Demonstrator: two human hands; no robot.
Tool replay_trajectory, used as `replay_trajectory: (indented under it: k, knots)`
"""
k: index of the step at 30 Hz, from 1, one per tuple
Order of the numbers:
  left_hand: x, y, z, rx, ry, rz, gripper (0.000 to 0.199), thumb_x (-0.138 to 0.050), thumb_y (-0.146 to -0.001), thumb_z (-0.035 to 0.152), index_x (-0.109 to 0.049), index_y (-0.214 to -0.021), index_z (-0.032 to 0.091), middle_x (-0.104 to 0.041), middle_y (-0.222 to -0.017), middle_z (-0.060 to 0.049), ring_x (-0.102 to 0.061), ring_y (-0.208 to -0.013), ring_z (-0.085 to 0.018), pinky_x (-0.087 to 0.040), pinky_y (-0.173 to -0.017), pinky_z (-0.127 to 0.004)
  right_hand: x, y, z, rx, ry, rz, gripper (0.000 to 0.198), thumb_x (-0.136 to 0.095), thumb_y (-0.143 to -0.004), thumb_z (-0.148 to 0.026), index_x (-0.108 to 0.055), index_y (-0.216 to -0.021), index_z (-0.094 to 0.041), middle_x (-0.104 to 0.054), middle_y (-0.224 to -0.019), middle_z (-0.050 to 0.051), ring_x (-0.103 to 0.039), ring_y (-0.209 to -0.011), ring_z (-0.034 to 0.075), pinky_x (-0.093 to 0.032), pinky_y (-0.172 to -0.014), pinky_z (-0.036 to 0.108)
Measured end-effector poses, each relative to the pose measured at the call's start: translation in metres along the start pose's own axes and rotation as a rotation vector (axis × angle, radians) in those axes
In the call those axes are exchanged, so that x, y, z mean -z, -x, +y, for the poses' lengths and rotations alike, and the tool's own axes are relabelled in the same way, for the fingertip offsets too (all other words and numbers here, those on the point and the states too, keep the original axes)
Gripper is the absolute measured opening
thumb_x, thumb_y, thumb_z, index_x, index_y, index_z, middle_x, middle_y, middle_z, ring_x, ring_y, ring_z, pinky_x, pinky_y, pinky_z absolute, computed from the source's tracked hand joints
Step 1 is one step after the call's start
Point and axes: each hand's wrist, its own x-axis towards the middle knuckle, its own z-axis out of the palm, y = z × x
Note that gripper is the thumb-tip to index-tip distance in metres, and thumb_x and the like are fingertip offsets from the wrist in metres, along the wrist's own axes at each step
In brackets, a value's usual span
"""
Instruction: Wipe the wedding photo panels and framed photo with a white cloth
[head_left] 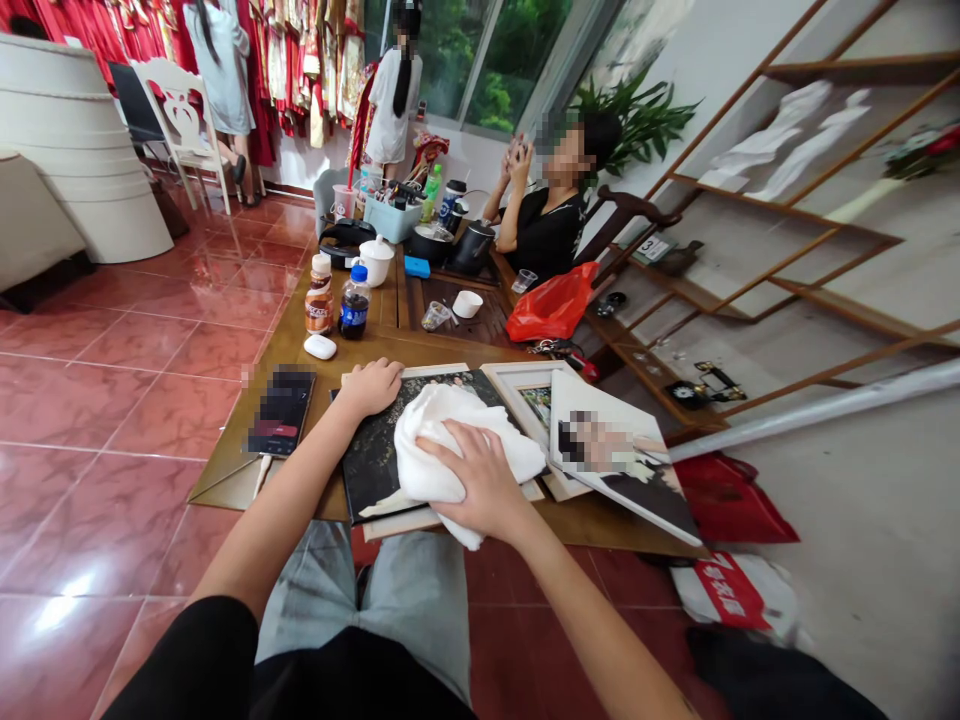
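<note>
A dark photo panel (367, 440) lies flat on the wooden table (217, 470) in front of me. My left hand (375, 387) rests on its far left corner with the fingers lying flat. Bunched on top of the panel is a white cloth (435, 430), which hides much of the picture. My right hand (476, 470) presses down on the cloth, fingers curled into its folds. To the right, a photo panel with a portrait (645, 470) leans across a pale wooden frame (491, 375).
Left of the panel lies a charging phone (281, 410). Beyond stand a cola bottle (355, 305), a brown drink bottle (319, 295), a white earbud case (320, 346) and a lidded white cup (376, 260). A red plastic bag (555, 305) sits near a seated person (551, 225).
</note>
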Motion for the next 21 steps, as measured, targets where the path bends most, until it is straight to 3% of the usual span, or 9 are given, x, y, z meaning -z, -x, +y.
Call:
replay_trajectory:
  k: [6, 12, 21]
  knots:
    - [-0.002, -0.001, 0.0, -0.001, 0.001, 0.005, 0.042, -0.028, -0.106, 0.03, -0.057, -0.135, 0.022, -0.065, -0.128, -0.011, -0.06, -0.124, -0.028, -0.046, -0.102, -0.047, 0.002, -0.008, -0.003, 0.016, -0.024, -0.02, 0.078, -0.079, -0.075, -0.05, -0.054, -0.147, -0.035, -0.048, -0.148, 0.015, -0.04, -0.137, 0.038, -0.027, -0.111, 0.052]
    - [0.002, -0.001, 0.0, -0.009, -0.011, -0.021, 0.04, -0.031, -0.106, 0.035, -0.057, -0.134, 0.023, -0.065, -0.128, -0.01, -0.061, -0.123, -0.028, -0.045, -0.102, -0.046, 0.004, -0.039, 0.004, -0.056, -0.03, -0.05, 0.072, -0.073, -0.081, -0.05, -0.053, -0.148, -0.035, -0.048, -0.149, 0.014, -0.04, -0.136, 0.037, -0.026, -0.112, 0.052]
    - [0.005, 0.001, -0.003, -0.049, -0.021, -0.037, 0.039, -0.038, -0.105, 0.039, -0.054, -0.137, 0.024, -0.063, -0.129, -0.011, -0.061, -0.122, -0.029, -0.046, -0.102, -0.045, -0.002, -0.063, 0.014, -0.093, -0.037, 0.034, 0.065, -0.069, -0.085, -0.05, -0.054, -0.146, -0.034, -0.051, -0.146, 0.014, -0.042, -0.135, 0.035, -0.027, -0.11, 0.052]
